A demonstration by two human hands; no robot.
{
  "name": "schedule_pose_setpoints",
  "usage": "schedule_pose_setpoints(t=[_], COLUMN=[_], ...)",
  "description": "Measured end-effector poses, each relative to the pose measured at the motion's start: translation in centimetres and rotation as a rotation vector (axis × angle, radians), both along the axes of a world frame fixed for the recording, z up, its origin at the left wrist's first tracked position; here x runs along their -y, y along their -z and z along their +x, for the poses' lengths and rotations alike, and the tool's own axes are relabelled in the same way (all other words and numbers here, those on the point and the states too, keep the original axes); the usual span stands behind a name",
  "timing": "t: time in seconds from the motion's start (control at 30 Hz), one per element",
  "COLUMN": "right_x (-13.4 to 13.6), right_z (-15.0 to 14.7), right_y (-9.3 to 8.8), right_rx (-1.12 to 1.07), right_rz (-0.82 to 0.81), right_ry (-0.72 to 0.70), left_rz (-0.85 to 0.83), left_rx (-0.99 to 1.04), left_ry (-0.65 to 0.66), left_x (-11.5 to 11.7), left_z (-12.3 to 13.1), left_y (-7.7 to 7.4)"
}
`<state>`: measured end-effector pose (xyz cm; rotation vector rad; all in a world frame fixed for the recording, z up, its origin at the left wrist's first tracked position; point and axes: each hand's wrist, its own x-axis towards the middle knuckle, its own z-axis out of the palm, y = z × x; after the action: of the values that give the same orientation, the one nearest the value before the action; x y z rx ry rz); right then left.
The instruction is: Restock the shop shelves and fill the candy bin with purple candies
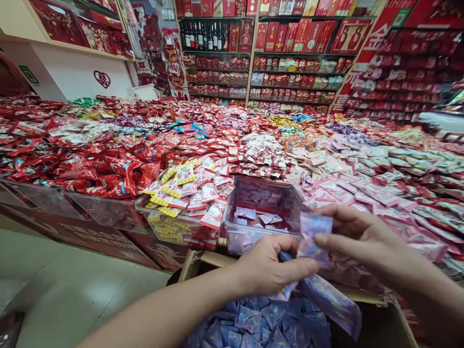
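My right hand (357, 237) pinches a small purple candy packet (314, 239) between thumb and fingers. Close beside it, my left hand (266, 266) is closed on more purple packaging, its thumb against the lower part of the same packet. A long purple wrapper strip (335, 302) slants down to the right from the left hand; whether it is joined to the packet I cannot tell. Below both hands, a cardboard box (393, 314) holds a heap of purple packets (253, 321). Just beyond the left hand stands a clear bin (266, 186) with several purple packets on its floor.
Left of that bin, another bin is piled with yellow-and-pink packets (184, 188). Red packets (97, 169) heap farther left, pink packets (348, 193) to the right. Shelves (250, 58) of bottles and red boxes line the back. Tiled floor (72, 285) shows lower left.
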<state>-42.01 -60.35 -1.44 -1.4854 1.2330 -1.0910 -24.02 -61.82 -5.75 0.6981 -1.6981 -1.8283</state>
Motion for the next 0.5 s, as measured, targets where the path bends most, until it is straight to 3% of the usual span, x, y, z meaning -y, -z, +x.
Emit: schedule_pose_setpoints(t=[0.13,0.23,0.33,0.5], right_x=[3.4,7.0,10.0,13.7], right_z=[0.4,3.0,6.1,9.1], right_y=[-2.9,-3.0,-0.5,4.8], right_rx=[-0.047,0.077,-0.01,-0.299], right_rz=[-0.032,0.246,0.532,0.723], right_ry=[0.195,0.228,0.18,0.207], left_rz=[-0.068,-0.085,-0.099,-0.109], left_rx=[0.16,0.206,0.248,0.258], left_ry=[-0.013,0.015,0.033,0.054], left_x=[-0.5,-0.7,-0.9,-1.1], left_z=[-0.4,-0.5,-0.4,-0.2], left_y=[0.3,0.5,0.6,1.2])
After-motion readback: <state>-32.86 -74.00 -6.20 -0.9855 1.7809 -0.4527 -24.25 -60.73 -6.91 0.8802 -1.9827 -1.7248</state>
